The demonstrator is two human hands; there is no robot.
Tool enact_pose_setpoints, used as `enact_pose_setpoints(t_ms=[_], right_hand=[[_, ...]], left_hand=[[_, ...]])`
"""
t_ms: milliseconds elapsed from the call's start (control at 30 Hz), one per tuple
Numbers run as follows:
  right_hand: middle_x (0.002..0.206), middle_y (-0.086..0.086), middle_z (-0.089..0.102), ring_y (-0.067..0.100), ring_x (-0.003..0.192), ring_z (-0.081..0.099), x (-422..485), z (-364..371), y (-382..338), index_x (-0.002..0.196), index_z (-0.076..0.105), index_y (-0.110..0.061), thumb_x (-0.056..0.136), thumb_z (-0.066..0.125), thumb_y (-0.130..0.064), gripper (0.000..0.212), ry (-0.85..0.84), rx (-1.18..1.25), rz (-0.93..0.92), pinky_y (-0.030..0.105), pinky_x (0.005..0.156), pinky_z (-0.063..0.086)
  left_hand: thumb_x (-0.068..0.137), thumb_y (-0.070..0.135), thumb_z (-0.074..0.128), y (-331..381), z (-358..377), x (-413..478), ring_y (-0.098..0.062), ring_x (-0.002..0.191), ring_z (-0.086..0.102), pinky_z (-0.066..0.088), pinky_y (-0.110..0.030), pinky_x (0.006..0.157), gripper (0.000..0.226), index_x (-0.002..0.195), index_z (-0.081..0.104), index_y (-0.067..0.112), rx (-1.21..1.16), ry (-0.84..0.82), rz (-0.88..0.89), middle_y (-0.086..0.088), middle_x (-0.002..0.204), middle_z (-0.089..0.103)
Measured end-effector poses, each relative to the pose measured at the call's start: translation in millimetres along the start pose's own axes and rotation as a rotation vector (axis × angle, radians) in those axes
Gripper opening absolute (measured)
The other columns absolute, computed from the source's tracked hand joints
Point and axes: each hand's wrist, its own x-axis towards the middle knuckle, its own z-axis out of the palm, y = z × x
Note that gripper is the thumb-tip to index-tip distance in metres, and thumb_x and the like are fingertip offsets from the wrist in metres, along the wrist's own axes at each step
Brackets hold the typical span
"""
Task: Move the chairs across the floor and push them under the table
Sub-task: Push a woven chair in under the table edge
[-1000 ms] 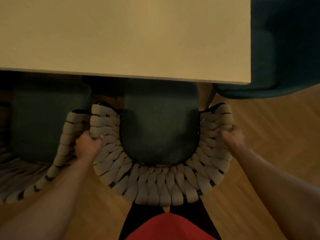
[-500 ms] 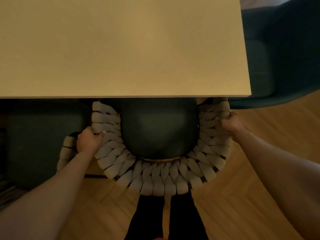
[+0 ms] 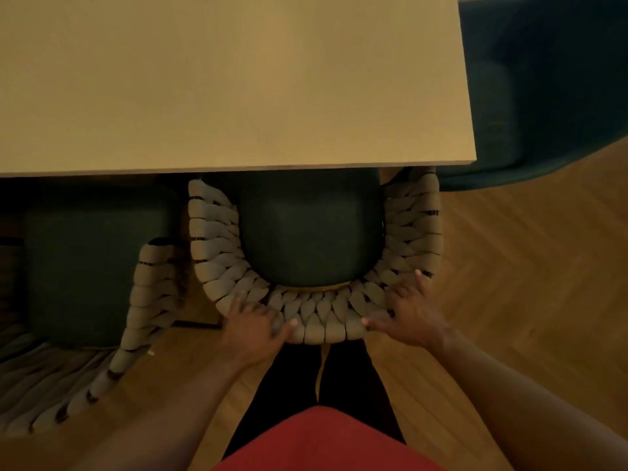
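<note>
At the far left a neighbouring chair (image 3: 95,266) with a dark green seat stands partly under the tabletop (image 3: 238,79). Its woven back curves out toward the person and ends just beside the left arm of the woven chair (image 3: 217,246) in the middle; whether the two touch cannot be told in this dim light. The left hand (image 3: 253,329) lies open on the rear curve of that middle chair's back, fingers spread flat over the rope weave, pressing rather than clutching. The chair itself is straight ahead of the person. The front of its green cushion is already hidden beneath the tabletop edge, while the rest of the seat and the whole rounded back remain out over the floor (image 3: 526,266). Its front-to-back line runs about square to that edge. The right hand (image 3: 413,319) mirrors the other, open with fingers splayed on the weave and the thumb lying along the rim. The hands sit either side of the back's midline, neither clearly nearer, so the coming move looks like an even, straight shove away from the body. The person's legs (image 3: 346,375) stand directly behind the chair. To the right, a teal armchair (image 3: 543,96) sits at the tabletop's end, near the woven chair's right arm, and the neighbour crowds the left, so any skew in the push risks a scrape.
</note>
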Motion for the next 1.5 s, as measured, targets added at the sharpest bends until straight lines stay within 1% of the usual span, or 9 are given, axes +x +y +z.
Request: enact_pose_setpoints(t_ms=[100,167,267,367,733,933,1133,1400,1500], right_hand=[[0.170,0.007,0.033,0.028,0.162,0.014,5,2,-10,0.162,0.042,-0.023,0.071,0.027,-0.109,0.125,-0.158,-0.152,-0.087,0.052,0.131,-0.011],[0.168,0.002,0.037,0.031,0.158,0.024,16,6,-15,0.162,0.041,-0.030,0.079,0.042,-0.098,0.107,-0.163,-0.232,-0.102,0.052,0.132,0.002],[0.161,0.000,0.045,0.031,0.148,0.038,27,13,-22,0.155,0.047,-0.038,0.089,0.054,-0.078,0.078,-0.115,-0.258,-0.086,0.053,0.127,0.017],[0.158,0.001,0.048,0.031,0.147,0.041,29,23,-19,0.152,0.050,-0.037,0.091,0.057,-0.056,0.064,-0.069,-0.298,-0.107,0.056,0.124,0.021],[0.116,-0.007,0.066,0.024,0.111,0.059,34,44,-7,0.128,0.064,-0.038,0.084,0.056,-0.049,0.046,0.102,-0.355,-0.155,0.048,0.103,0.041],[0.099,-0.010,0.065,0.019,0.093,0.060,35,47,-11,0.111,0.066,-0.041,0.084,0.057,-0.050,0.029,0.153,-0.362,-0.144,0.043,0.093,0.045],[0.108,-0.006,0.066,0.021,0.106,0.062,12,31,-29,0.118,0.066,-0.039,0.092,0.062,-0.048,0.028,0.049,-0.364,-0.058,0.045,0.107,0.042],[0.119,-0.005,0.064,0.023,0.113,0.060,-31,92,-43,0.125,0.065,-0.035,0.089,0.063,-0.045,0.038,0.008,-0.349,-0.032,0.048,0.107,0.040],[0.110,-0.007,0.064,0.020,0.106,0.060,-36,104,-43,0.120,0.064,-0.037,0.089,0.061,-0.043,0.032,0.011,-0.368,-0.032,0.045,0.104,0.038]], left_hand=[[0.069,0.111,0.015,16,6,15,-0.018,0.135,0.056,0.030,-0.051,0.119,0.118,0.142,0.062,0.031,0.075,-0.169,0.116,0.007,0.143,0.065],[0.058,0.116,0.023,16,10,30,-0.021,0.135,0.057,0.042,-0.048,0.113,0.129,0.151,0.052,0.031,0.080,-0.237,0.142,0.004,0.151,0.059],[0.076,0.089,0.050,12,25,43,-0.022,0.124,0.064,0.054,-0.043,0.100,0.094,0.152,0.048,0.033,0.120,-0.212,0.175,0.003,0.149,0.059],[0.078,0.066,0.062,9,39,45,-0.020,0.109,0.068,0.059,-0.043,0.089,0.075,0.146,0.053,0.034,0.160,-0.133,0.201,0.005,0.137,0.066],[0.086,0.053,0.066,21,27,40,-0.015,0.100,0.068,0.058,-0.035,0.091,0.061,0.145,0.052,0.045,0.214,-0.138,0.144,0.009,0.119,0.071],[0.078,0.054,0.062,17,30,40,-0.008,0.074,0.064,0.060,-0.033,0.073,0.054,0.131,0.058,0.047,0.297,-0.150,0.133,0.014,0.087,0.066],[0.086,0.041,0.064,34,23,14,-0.013,0.076,0.066,0.063,-0.039,0.082,0.015,0.097,0.064,0.032,0.231,-0.153,0.030,0.007,0.082,0.066],[0.079,0.043,0.058,46,75,-35,-0.009,0.073,0.058,0.051,-0.030,0.072,0.030,0.108,0.068,0.037,0.275,-0.169,0.026,0.010,0.085,0.065],[0.080,0.042,0.058,51,79,-46,-0.012,0.076,0.062,0.058,-0.034,0.076,0.029,0.106,0.069,0.035,0.286,-0.180,0.042,0.008,0.088,0.067]])
